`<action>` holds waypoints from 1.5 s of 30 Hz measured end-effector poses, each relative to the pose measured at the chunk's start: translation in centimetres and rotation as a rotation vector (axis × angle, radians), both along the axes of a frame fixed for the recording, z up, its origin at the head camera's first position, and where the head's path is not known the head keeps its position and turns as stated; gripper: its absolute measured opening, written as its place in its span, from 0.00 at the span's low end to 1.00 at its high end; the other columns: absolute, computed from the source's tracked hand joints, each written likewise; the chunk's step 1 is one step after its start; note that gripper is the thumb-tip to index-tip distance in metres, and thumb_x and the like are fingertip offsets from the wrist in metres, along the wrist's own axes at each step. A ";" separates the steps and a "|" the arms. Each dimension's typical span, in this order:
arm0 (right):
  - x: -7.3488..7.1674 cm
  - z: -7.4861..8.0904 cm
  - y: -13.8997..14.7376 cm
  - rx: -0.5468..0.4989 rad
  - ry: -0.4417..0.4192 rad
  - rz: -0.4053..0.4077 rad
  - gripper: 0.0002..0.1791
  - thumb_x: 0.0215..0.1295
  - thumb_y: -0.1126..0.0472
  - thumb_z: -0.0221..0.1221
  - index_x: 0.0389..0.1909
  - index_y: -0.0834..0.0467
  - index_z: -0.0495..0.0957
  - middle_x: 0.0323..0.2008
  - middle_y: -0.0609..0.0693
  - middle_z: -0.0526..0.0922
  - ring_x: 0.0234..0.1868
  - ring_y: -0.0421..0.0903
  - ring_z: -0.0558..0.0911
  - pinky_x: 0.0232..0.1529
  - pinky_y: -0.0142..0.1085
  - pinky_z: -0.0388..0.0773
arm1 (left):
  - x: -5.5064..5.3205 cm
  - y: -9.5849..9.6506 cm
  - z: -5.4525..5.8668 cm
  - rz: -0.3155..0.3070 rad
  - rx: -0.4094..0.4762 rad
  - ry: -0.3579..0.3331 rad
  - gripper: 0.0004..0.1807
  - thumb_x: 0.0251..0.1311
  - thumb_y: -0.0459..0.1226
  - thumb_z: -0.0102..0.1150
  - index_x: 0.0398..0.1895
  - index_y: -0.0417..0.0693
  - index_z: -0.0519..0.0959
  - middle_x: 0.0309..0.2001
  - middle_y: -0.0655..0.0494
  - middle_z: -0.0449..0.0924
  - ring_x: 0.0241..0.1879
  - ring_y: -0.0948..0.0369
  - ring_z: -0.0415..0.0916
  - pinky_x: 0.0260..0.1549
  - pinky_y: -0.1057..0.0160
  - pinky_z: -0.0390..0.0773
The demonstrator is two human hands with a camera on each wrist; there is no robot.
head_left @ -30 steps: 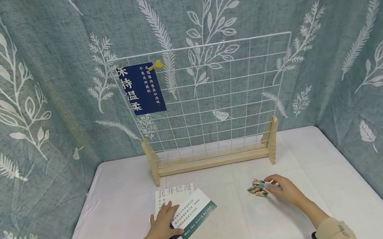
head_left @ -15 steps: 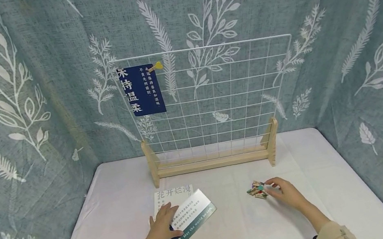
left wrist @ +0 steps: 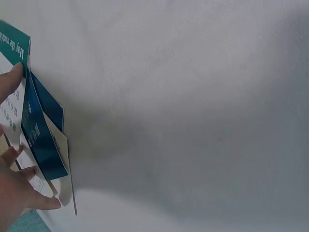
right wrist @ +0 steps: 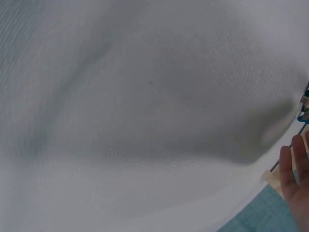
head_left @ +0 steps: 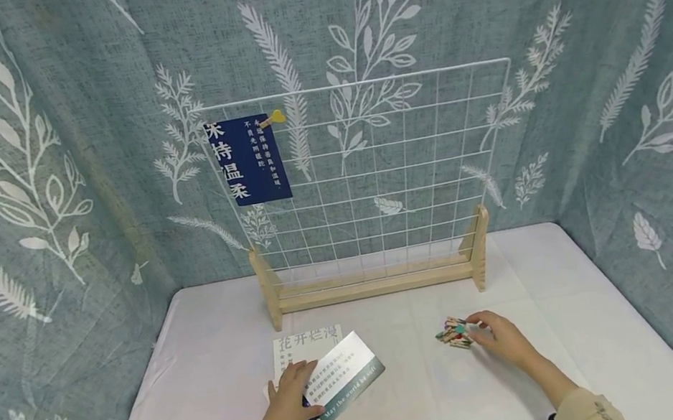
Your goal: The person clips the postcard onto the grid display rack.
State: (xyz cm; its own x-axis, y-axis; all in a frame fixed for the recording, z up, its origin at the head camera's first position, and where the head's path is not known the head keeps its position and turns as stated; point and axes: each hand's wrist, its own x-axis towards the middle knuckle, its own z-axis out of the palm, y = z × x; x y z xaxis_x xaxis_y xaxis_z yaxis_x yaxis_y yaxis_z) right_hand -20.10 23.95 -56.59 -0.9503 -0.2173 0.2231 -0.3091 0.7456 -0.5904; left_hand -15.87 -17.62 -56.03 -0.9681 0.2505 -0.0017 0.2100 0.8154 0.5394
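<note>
My left hand (head_left: 288,400) pinches a white card with a green strip (head_left: 344,381) at its lower left edge. In the left wrist view the thumb lies over this card (left wrist: 10,116), with other fingers spread under and beside it. Beneath are a dark blue card (left wrist: 46,140) and a white card with grey characters (head_left: 311,344), both partly covered. My right hand (head_left: 504,339) is at a small heap of mini clothespins (head_left: 453,335), fingertips right beside a teal one. In the right wrist view the right hand's fingers (right wrist: 297,169) are nearly straight, just short of the heap.
Behind the cards stands a white wire grid (head_left: 368,161) on a wooden base (head_left: 374,287). A dark blue card (head_left: 249,161) hangs at its upper left, held by a yellow-headed clothespin (head_left: 273,118). Patterned curtains surround the white table (head_left: 417,401).
The white-and-green card's free right end has tilted and shifted slightly, and my left hand has moved a little with it. My right hand stays at the clothespins.
</note>
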 end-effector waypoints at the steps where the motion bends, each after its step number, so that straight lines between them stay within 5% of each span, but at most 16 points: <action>1: 0.0 0.0 0.0 0.007 -0.006 -0.002 0.14 0.59 0.65 0.61 0.45 0.67 0.76 0.43 0.60 0.82 0.42 0.55 0.80 0.44 0.47 0.78 | 0.0 0.0 0.0 -0.003 0.004 0.004 0.44 0.36 0.40 0.74 0.62 0.41 0.67 0.63 0.35 0.66 0.65 0.33 0.55 0.54 0.20 0.43; 6: 0.1 0.1 -0.1 0.025 -0.031 -0.028 0.14 0.60 0.65 0.60 0.46 0.67 0.76 0.44 0.61 0.81 0.43 0.56 0.80 0.45 0.49 0.77 | 0.2 0.2 0.0 -0.004 0.002 0.032 0.44 0.35 0.39 0.75 0.62 0.41 0.67 0.59 0.37 0.69 0.64 0.35 0.57 0.55 0.22 0.45; 10: 0.0 0.3 -0.1 0.023 -0.051 -0.053 0.14 0.60 0.67 0.59 0.47 0.67 0.76 0.46 0.62 0.81 0.44 0.56 0.80 0.46 0.49 0.77 | 0.4 0.4 0.2 -0.007 -0.005 0.053 0.44 0.35 0.38 0.75 0.62 0.41 0.67 0.51 0.41 0.72 0.56 0.44 0.66 0.59 0.35 0.60; 15: -0.1 0.4 -0.2 0.024 -0.072 -0.069 0.14 0.60 0.68 0.59 0.47 0.67 0.76 0.45 0.62 0.81 0.44 0.57 0.80 0.47 0.50 0.77 | 0.7 0.6 0.5 -0.006 -0.008 0.046 0.45 0.37 0.37 0.74 0.64 0.42 0.66 0.45 0.50 0.70 0.43 0.61 0.63 0.48 0.53 0.74; 22: -0.3 0.3 -0.7 0.043 -0.067 -0.083 0.13 0.58 0.69 0.60 0.45 0.68 0.76 0.40 0.60 0.82 0.41 0.55 0.80 0.45 0.49 0.77 | 0.7 0.9 0.7 0.003 0.009 0.020 0.44 0.40 0.35 0.72 0.65 0.44 0.64 0.42 0.53 0.67 0.37 0.64 0.59 0.39 0.64 0.74; 31: -0.4 0.6 -1.0 0.042 -0.044 -0.075 0.11 0.55 0.71 0.61 0.41 0.67 0.78 0.30 0.52 0.79 0.33 0.47 0.77 0.35 0.39 0.75 | 0.3 1.1 0.8 -0.005 0.177 -0.027 0.41 0.44 0.26 0.67 0.66 0.45 0.64 0.41 0.51 0.70 0.33 0.65 0.67 0.36 0.66 0.77; 36: -0.5 0.2 -1.1 0.036 -0.088 -0.078 0.10 0.56 0.70 0.61 0.41 0.66 0.78 0.31 0.52 0.79 0.33 0.46 0.76 0.36 0.38 0.75 | -0.2 1.1 0.6 0.000 0.384 -0.106 0.43 0.43 0.20 0.64 0.67 0.40 0.60 0.35 0.47 0.76 0.28 0.64 0.74 0.25 0.72 0.78; 40: -0.5 0.0 -1.1 0.027 -0.112 -0.098 0.10 0.56 0.68 0.61 0.39 0.66 0.78 0.30 0.52 0.79 0.33 0.45 0.76 0.36 0.39 0.75 | -0.7 1.4 0.6 0.054 0.550 -0.186 0.46 0.43 0.18 0.62 0.69 0.38 0.54 0.31 0.46 0.76 0.26 0.63 0.76 0.25 0.69 0.81; 45: -0.5 0.1 -1.2 0.034 -0.111 -0.112 0.09 0.56 0.67 0.62 0.38 0.66 0.79 0.29 0.51 0.79 0.32 0.45 0.76 0.35 0.38 0.75 | -0.9 1.9 1.0 0.137 0.647 -0.237 0.38 0.45 0.18 0.62 0.63 0.28 0.59 0.31 0.42 0.79 0.27 0.62 0.78 0.25 0.65 0.82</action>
State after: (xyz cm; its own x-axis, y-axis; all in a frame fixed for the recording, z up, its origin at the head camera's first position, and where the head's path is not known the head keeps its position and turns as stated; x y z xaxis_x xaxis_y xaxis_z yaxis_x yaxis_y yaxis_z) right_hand -20.65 22.70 -56.51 -0.9873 -0.1142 0.1100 -0.1573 0.7918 -0.5901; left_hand -16.77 -15.68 -55.06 -0.9830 0.1486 -0.1082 -0.0546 0.3257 0.9439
